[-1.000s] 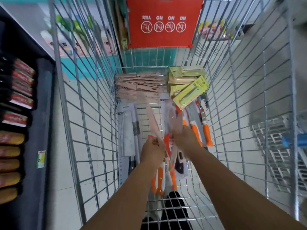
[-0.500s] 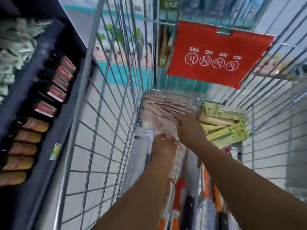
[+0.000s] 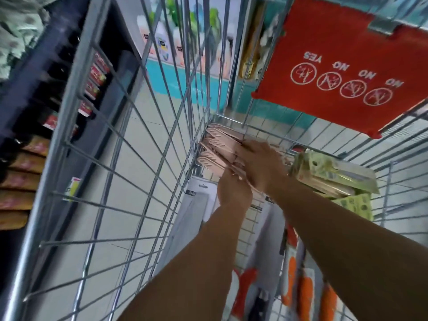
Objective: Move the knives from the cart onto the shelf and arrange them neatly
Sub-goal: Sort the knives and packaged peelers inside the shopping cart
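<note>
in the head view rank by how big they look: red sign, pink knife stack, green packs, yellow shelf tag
1. red sign, by far the largest.
2 and 3. pink knife stack and green packs: they look alike in size, and the hands cover part of the stack, so no ranking.
4. yellow shelf tag, smallest.

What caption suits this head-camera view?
Both hands, left hand and right hand, reach the pink knives in the cart.

pink knives (image 3: pixel 217 148), red flap (image 3: pixel 342 66)
</note>
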Motion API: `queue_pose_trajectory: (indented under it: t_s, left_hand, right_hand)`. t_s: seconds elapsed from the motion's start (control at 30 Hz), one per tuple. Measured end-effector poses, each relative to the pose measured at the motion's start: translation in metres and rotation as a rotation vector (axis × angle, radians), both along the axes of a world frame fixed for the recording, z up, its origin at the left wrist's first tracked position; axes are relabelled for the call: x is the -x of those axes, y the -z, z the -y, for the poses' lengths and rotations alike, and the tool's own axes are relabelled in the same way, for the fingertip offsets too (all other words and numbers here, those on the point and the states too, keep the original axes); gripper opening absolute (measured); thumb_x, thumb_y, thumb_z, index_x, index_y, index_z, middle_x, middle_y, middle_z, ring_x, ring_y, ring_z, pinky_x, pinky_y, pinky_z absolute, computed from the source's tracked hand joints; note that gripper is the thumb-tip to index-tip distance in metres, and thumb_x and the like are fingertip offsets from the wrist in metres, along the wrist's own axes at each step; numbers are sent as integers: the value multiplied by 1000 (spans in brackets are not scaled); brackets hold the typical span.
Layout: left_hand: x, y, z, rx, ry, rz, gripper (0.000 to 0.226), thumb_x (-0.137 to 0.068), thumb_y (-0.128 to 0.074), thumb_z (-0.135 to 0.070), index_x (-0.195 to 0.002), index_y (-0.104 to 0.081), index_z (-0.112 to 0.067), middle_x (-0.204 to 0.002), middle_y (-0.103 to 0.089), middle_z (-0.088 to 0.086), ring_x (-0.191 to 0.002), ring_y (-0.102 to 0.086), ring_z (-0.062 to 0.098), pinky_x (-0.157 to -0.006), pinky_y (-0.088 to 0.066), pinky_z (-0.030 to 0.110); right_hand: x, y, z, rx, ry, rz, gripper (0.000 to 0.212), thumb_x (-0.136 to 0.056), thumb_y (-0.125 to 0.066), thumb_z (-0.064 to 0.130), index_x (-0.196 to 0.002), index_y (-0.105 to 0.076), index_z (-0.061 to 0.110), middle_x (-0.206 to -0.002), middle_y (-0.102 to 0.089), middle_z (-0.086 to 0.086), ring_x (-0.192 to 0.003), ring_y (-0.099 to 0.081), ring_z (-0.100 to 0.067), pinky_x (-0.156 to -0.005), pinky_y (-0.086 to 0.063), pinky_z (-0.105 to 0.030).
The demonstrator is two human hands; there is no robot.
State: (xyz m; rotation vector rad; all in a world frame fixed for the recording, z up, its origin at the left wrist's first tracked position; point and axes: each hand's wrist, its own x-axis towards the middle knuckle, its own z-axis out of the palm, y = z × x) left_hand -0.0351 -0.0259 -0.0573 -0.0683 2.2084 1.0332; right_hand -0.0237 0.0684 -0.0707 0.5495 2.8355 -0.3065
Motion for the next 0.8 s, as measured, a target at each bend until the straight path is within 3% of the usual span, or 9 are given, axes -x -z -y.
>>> queue_pose_trajectory:
  t_s: [0.1,0.2,0.3,0.4,0.53,0.63,0.73,0.8]
  left_hand:
    - [1,5,6,42,110,-55,32,-90,-41,-1,-118,-55,-7,-109,-64,14,-102,-59,31,-75,-42,29]
    - [-2,3,15,65,198,-61,37,-88,-44,0,-124,-52,-6,-113,-64,9,-105,-59,26,-74,-39,22]
    - [-13,-7,28,70,307,-62,48,-91,-46,-2,-139,-41,-6,-126,-56,11,-117,-53,25,-87,-40,25]
    - [-34,-18,47,-8,345,-49,46,-89,-48,1,-135,-45,-6,-127,-55,15,-116,-54,31,-94,-46,35]
    - [-71,-28,88,-15,524,-66,58,-91,-46,-1,-145,-33,-17,-141,-43,9,-127,-45,23,-101,-38,29]
    - [-97,-30,122,24,683,-94,58,-93,-45,-6,-147,-27,-17,-146,-34,7,-129,-40,21,-107,-34,30]
    - [-118,-32,152,110,728,-89,52,-93,-50,-15,-142,-34,-17,-144,-36,9,-124,-43,24,-103,-40,37]
    - [-130,-33,170,181,792,-108,56,-88,-57,-10,-139,-36,-20,-135,-41,10,-116,-47,25,-95,-46,37]
  right_hand:
    - [-6,1,0,7,-12,43,53,-92,-50,42,-141,-34,30,-153,-29,-1,-133,-33,-31,-107,-29,-43]
    - [-10,-8,3,67,54,7,59,-89,-50,45,-143,-35,26,-152,-30,0,-133,-35,-30,-108,-30,-43]
    - [-30,-19,21,115,185,-86,60,-89,-54,28,-144,-36,15,-151,-33,-7,-132,-38,-32,-107,-34,-43]
    - [-63,-26,53,141,319,-148,57,-87,-53,8,-142,-39,7,-147,-38,-14,-130,-39,-34,-106,-34,-42]
    - [-117,-34,105,252,513,-180,53,-86,-52,7,-138,-43,8,-141,-42,-13,-125,-40,-31,-102,-32,-37]
    - [-157,-36,143,235,572,-73,53,-91,-46,13,-143,-36,12,-144,-36,-8,-129,-34,-24,-104,-28,-29]
    - [-186,-39,175,298,759,-16,46,-92,-45,21,-137,-39,11,-140,-39,-8,-127,-35,-23,-105,-29,-29]
    - [-198,-42,193,388,948,21,45,-89,-50,16,-132,-40,8,-135,-40,-12,-123,-37,-26,-99,-37,-34]
